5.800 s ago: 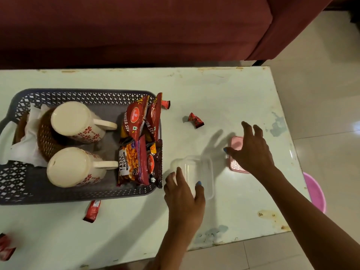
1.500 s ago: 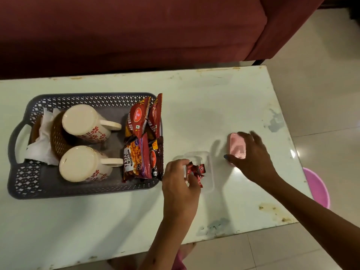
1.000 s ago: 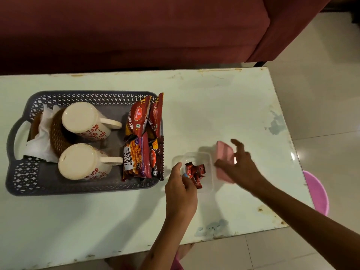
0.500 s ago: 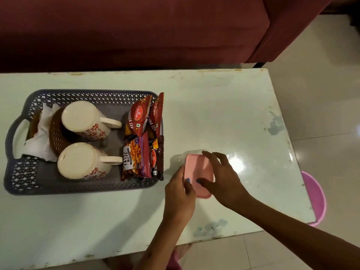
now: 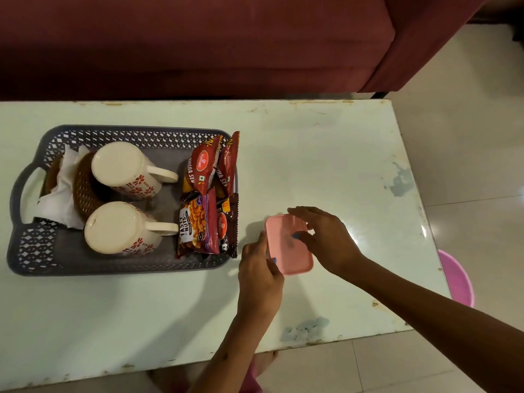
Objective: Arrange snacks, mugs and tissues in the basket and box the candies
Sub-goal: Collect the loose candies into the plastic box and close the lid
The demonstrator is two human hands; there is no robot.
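Observation:
A small clear box with a pink lid (image 5: pixel 287 248) sits on the pale table (image 5: pixel 326 154), right of the grey basket (image 5: pixel 37 251). The lid covers the box, so the candies inside are hidden. My left hand (image 5: pixel 259 272) grips the box's left side. My right hand (image 5: pixel 326 239) lies on the lid, fingers spread and pressing on its top. In the basket lie two white mugs with red flowers (image 5: pixel 124 168) (image 5: pixel 119 228), white tissues in a brown holder (image 5: pixel 63 194), and several red snack packets (image 5: pixel 208 194) standing at its right end.
A dark red sofa (image 5: pixel 198 41) runs along the far side of the table. A pink tub (image 5: pixel 459 279) stands on the tiled floor past the table's right edge. The table's front edge is close to my body.
Loose candies have gone from the table into the clear box. My right hand carried the pink lid from the right and set it on the box; it now presses there while my left hand holds the box.

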